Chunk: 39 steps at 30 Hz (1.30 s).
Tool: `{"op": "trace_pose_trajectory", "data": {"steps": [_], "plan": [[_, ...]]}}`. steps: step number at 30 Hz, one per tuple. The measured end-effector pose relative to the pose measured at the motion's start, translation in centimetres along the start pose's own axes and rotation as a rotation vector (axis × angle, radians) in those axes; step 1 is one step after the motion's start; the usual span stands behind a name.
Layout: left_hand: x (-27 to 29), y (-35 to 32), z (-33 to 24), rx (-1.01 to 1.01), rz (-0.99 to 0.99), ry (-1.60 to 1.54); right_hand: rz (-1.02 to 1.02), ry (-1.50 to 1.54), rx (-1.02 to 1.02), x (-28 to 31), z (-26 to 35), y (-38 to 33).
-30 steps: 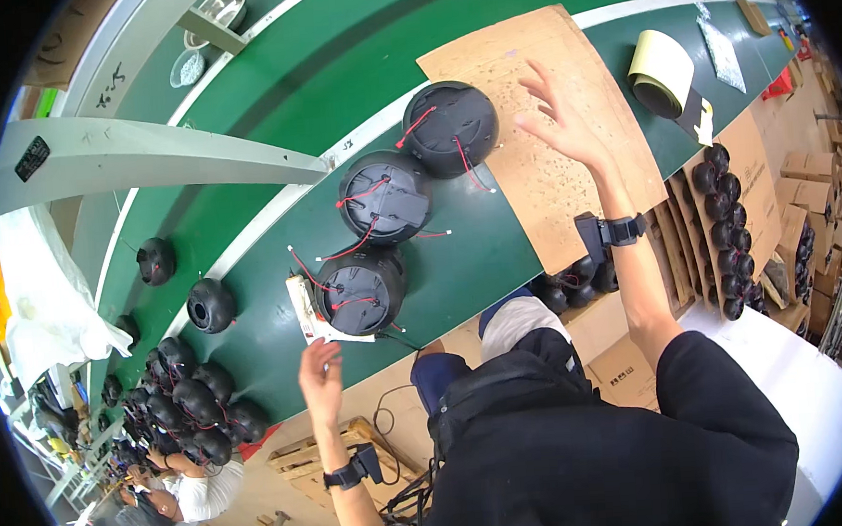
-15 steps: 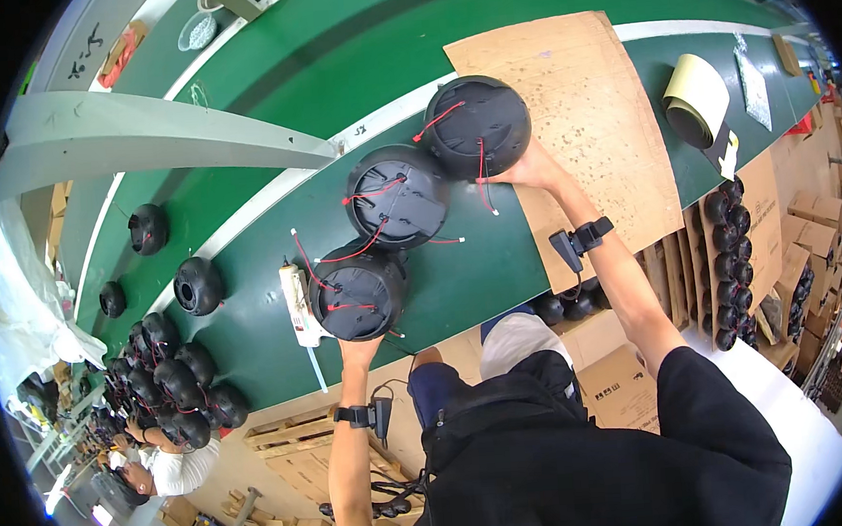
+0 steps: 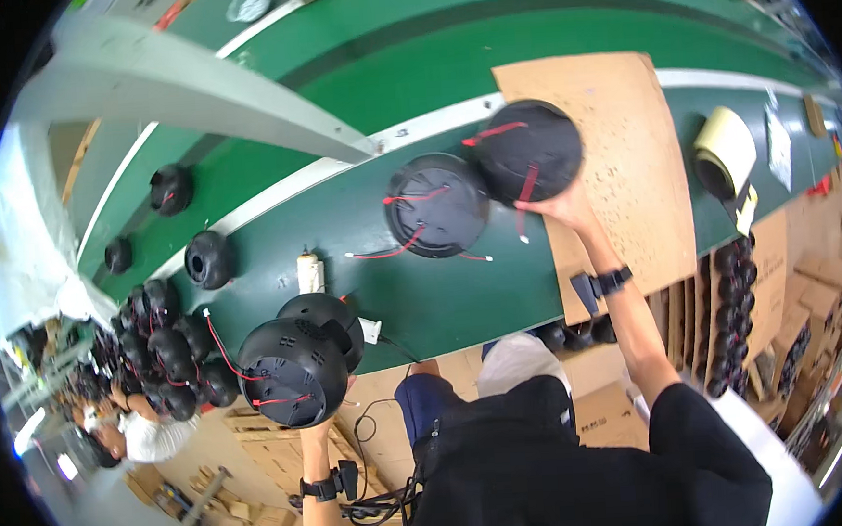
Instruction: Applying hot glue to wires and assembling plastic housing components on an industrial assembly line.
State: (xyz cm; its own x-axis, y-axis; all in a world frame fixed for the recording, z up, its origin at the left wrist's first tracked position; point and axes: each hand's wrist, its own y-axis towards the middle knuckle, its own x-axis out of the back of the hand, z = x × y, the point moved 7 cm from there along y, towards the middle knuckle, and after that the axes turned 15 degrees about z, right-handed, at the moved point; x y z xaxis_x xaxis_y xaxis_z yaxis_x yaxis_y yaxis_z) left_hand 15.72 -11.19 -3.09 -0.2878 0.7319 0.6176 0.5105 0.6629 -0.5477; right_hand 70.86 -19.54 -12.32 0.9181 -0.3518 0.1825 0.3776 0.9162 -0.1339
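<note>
My left hand (image 3: 318, 433) is closed under a black round plastic housing (image 3: 293, 372) with red wires, tilted at the table's near edge. Its fingers are mostly hidden. Right behind it is a second black housing (image 3: 326, 317); whether my hand bears that one too I cannot tell. On the green table sits another round housing (image 3: 435, 207), flat dark face up, with red wires and white plugs. My right hand (image 3: 568, 208) grips the lower right side of a similar housing (image 3: 535, 150), which overlaps the brown cardboard sheet and looks slightly blurred.
A white bottle-like tool (image 3: 310, 273) and cable lie behind my left hand. Several black housings (image 3: 171, 351) are heaped at left, near a person in white (image 3: 147, 434). A grey metal post (image 3: 198, 89) slants over the table. Right are a cardboard sheet (image 3: 628, 183) and a roll (image 3: 726, 153).
My left hand has drawn its housing down and left, away from the middle one, tilting it. A second housing now shows behind it. The whole view has shifted somewhat.
</note>
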Motion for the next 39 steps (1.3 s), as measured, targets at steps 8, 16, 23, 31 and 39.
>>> {"op": "trace_pose_trajectory", "data": {"steps": [8, 16, 23, 31, 39], "plan": [[-1.4, -3.2, 0.8, 0.134, -0.076, -0.625, -0.013, -0.181, -0.207, 3.7, 0.9, -6.1], [-0.5, -6.8, 3.3, -0.158, -0.187, -0.698, -0.12, -0.7, -0.354, 7.1, 6.9, -15.7], [1.5, -21.2, 10.6, -0.265, -0.582, -0.781, 0.091, -0.783, -0.391, -7.0, 18.3, -22.1], [-1.3, -43.1, 23.0, 0.07, -0.723, -0.62, 0.614, -0.535, 0.033, -31.9, 22.4, -27.4], [-11.9, -61.6, 35.8, 0.408, -1.074, -0.793, 1.145, -0.497, 0.084, -60.8, 24.6, -34.3]]}}
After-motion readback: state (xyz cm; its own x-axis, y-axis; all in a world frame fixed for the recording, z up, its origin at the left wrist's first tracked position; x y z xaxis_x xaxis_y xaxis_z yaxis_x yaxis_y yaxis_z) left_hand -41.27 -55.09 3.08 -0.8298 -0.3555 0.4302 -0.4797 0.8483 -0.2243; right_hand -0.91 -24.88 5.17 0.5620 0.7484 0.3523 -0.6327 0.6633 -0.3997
